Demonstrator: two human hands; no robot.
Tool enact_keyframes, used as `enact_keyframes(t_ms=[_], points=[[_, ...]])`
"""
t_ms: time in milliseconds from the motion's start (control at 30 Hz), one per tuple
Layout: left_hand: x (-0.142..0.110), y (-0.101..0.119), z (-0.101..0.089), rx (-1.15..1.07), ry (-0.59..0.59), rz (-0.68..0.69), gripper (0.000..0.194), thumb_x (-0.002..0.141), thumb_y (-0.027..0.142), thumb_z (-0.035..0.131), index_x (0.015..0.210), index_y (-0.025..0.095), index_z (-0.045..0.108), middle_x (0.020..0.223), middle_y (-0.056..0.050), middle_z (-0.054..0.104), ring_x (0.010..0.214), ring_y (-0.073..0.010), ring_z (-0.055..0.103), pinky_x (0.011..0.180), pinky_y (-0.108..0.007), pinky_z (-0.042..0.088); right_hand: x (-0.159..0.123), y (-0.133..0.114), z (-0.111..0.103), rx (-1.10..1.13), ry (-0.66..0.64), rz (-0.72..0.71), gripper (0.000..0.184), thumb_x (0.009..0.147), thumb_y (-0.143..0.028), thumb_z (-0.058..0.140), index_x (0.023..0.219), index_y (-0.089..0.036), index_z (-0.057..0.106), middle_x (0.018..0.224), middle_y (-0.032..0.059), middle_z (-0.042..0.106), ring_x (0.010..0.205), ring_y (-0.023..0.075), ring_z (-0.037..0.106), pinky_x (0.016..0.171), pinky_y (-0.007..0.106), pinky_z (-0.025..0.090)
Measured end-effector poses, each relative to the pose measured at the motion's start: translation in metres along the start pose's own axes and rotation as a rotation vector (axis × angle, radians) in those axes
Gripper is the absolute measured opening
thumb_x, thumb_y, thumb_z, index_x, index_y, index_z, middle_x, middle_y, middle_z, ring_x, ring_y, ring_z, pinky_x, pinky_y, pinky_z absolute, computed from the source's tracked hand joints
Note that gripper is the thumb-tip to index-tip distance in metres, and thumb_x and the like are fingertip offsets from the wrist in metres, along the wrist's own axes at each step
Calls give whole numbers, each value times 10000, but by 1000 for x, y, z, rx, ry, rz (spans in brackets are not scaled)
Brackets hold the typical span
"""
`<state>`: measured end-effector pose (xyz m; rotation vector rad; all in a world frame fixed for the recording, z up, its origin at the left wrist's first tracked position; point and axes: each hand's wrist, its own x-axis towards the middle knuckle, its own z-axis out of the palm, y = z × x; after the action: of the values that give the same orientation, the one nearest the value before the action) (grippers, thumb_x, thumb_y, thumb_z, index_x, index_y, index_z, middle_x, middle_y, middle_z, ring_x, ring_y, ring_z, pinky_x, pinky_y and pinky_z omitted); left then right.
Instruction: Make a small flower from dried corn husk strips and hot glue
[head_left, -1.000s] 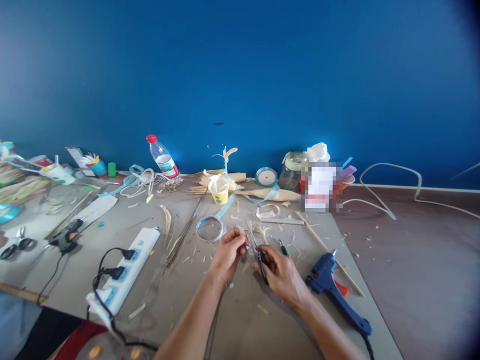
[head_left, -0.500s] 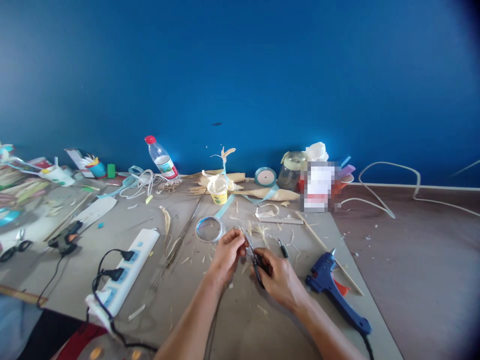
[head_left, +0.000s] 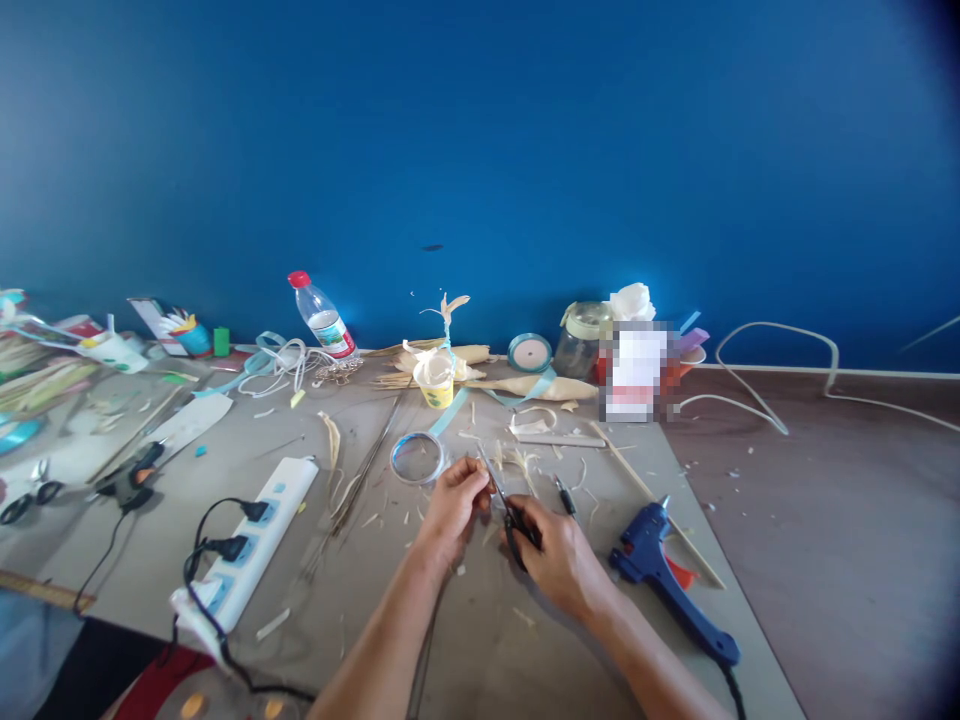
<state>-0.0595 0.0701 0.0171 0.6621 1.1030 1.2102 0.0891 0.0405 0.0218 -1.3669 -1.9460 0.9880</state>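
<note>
My right hand (head_left: 553, 556) is closed round the black handles of small scissors (head_left: 504, 506), whose blades point up and left. My left hand (head_left: 454, 504) pinches a small pale strip of husk right at the blades; the piece is mostly hidden by my fingers. Both hands hover just above the grey mat (head_left: 480, 640) near its middle, among pale husk scraps. A clear tape ring (head_left: 417, 457) lies just beyond my left hand.
A blue glue gun (head_left: 664, 582) lies right of my right hand. A white power strip (head_left: 251, 540) with black plugs sits at the left. A yellow cup (head_left: 437, 381), water bottle (head_left: 322, 316), jar (head_left: 581, 340) and ribbon roll (head_left: 531, 353) line the blue wall. Black scissors (head_left: 28, 492) lie far left.
The scissors and my right hand have shifted slightly left and up toward my left hand. The view has drifted a little; nothing else moved.
</note>
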Motion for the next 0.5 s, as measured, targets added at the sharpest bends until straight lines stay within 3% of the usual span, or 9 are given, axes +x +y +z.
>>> enact_keyframes(t_ms=[233,400,500], points=[[0,1,0,-13,-20,-2,205,641,278,678,612,150,521,549,36,547,420,-39,410,457,-185,298,1,6,5,10,14,22,311,769,-199,475,1053,-171,598,748,24,677,628,152,602,578,223,427],[0,1,0,-7,-14,-2,244,630,320,697,625,151,522,565,32,541,419,-45,407,424,-187,300,3,9,-2,-38,127,113,272,787,-334,509,977,-170,612,589,-10,614,511,138,542,499,213,394],[-1,2,1,-5,-17,2,244,644,330,691,644,153,523,576,32,538,424,-47,407,417,-185,298,4,14,-11,-144,205,155,292,793,-396,509,964,-183,611,601,-2,625,540,150,572,515,217,393]])
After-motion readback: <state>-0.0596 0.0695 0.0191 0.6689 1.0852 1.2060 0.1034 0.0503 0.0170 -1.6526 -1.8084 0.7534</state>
